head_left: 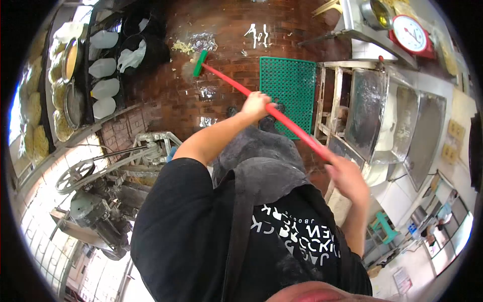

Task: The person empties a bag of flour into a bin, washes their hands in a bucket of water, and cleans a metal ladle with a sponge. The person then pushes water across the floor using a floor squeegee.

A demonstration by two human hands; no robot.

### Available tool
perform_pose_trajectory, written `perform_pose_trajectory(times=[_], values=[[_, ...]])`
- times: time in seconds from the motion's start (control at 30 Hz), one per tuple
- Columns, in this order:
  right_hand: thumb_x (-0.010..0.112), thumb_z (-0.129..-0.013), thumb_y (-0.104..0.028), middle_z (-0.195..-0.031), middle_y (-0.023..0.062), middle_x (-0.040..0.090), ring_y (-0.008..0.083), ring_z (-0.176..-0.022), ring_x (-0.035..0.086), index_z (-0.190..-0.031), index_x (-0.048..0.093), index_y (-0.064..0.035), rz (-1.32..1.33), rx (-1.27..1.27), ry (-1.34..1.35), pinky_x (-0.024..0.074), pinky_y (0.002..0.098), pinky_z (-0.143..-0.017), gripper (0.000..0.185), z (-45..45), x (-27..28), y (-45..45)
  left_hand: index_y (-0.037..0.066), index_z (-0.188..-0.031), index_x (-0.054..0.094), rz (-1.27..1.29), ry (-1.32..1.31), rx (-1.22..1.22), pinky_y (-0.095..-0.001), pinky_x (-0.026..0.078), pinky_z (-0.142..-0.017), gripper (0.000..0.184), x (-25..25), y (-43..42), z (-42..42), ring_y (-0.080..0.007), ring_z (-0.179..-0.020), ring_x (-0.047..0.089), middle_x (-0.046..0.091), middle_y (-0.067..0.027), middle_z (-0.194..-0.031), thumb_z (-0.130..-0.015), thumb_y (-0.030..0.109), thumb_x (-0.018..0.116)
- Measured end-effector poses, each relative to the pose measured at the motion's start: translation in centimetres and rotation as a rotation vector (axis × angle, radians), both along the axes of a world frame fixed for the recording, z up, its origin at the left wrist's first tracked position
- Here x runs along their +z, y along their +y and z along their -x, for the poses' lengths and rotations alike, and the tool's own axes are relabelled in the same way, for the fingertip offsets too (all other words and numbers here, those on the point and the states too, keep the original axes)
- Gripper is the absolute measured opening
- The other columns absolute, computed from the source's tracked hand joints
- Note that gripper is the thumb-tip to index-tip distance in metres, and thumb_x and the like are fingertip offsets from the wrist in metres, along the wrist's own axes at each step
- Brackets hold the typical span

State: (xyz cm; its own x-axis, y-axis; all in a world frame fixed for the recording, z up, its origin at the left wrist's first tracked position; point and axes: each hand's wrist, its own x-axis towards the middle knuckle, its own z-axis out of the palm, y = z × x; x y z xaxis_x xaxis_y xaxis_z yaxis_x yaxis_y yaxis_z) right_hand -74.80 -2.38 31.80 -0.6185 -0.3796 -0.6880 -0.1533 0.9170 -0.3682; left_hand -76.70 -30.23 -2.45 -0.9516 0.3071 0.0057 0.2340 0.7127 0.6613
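A long red handle (297, 130) runs diagonally across the view, with a green broom head (200, 63) at its far end on the wet brick floor. My left hand (256, 106) is wrapped round the middle of the handle. Near the handle's close end, my right hand (346, 176) grips it, slightly blurred. Pale yellowish scraps (183, 47) lie on the floor just beyond the broom head, beside a shiny wet patch.
A green perforated mat (288, 90) lies by my feet. Belt-driven machinery (108, 194) stands at left, below shelves with white jugs (104, 88) and a black bin. At right are a metal-sided unit (365, 116) and a red scale (410, 34).
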Motion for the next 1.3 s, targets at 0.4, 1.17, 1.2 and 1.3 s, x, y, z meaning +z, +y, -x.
perform_pose_trajectory(times=[0.4, 1.17, 1.2, 1.3], values=[[0.067, -0.087, -0.016, -0.092, 0.0182, 0.071, 0.0294, -0.068, 0.066, -0.127, 0.066, -0.0160, 0.064, -0.127, 0.008, 0.0502, 0.0362, -0.065, 0.040, 12.3, 0.3, 7.4, 0.011, -0.077, 0.068, 0.057, -0.336, -0.005, -0.0488, 0.054, -0.074, 0.031, 0.0, 10.3, 10.2, -0.0383, -0.080, 0.067, 0.067, -0.0172, -0.077, -0.084, 0.041, 0.072], [0.059, -0.094, -0.023, -0.090, 0.0178, 0.069, 0.0270, -0.074, 0.066, -0.132, 0.063, -0.0193, 0.183, -0.082, 0.111, 0.0514, 0.0385, -0.071, 0.038, 18.9, -6.2, 7.5, 0.011, -0.065, 0.066, 0.235, 0.009, 0.098, -0.0499, 0.049, -0.076, 0.038, -1.6, 4.1, 17.4, -0.0350, -0.077, 0.065, 0.065, -0.0137, -0.069, -0.083, 0.043, 0.072], [0.059, -0.094, -0.020, -0.090, 0.0190, 0.069, 0.0294, -0.072, 0.066, -0.128, 0.066, -0.0194, 0.119, -0.217, 0.041, 0.0517, 0.0398, -0.069, 0.035, 21.1, -0.3, 8.2, 0.011, -0.062, 0.064, 0.136, 0.021, 0.092, -0.0497, 0.049, -0.073, 0.039, 2.0, 7.8, 19.4, -0.0353, -0.075, 0.065, 0.064, -0.0138, -0.067, -0.083, 0.043, 0.072], [0.068, -0.086, -0.005, -0.090, 0.0160, 0.071, 0.0236, -0.069, 0.065, -0.121, 0.068, -0.0046, 0.009, -0.038, 0.416, 0.0499, 0.0335, -0.064, 0.035, 24.2, 14.4, 9.8, 0.008, -0.065, 0.065, -0.258, -0.011, 0.107, -0.0521, 0.050, -0.071, 0.041, 10.8, 17.1, 24.8, -0.0407, -0.071, 0.062, 0.062, -0.0174, -0.066, -0.085, 0.043, 0.071]])
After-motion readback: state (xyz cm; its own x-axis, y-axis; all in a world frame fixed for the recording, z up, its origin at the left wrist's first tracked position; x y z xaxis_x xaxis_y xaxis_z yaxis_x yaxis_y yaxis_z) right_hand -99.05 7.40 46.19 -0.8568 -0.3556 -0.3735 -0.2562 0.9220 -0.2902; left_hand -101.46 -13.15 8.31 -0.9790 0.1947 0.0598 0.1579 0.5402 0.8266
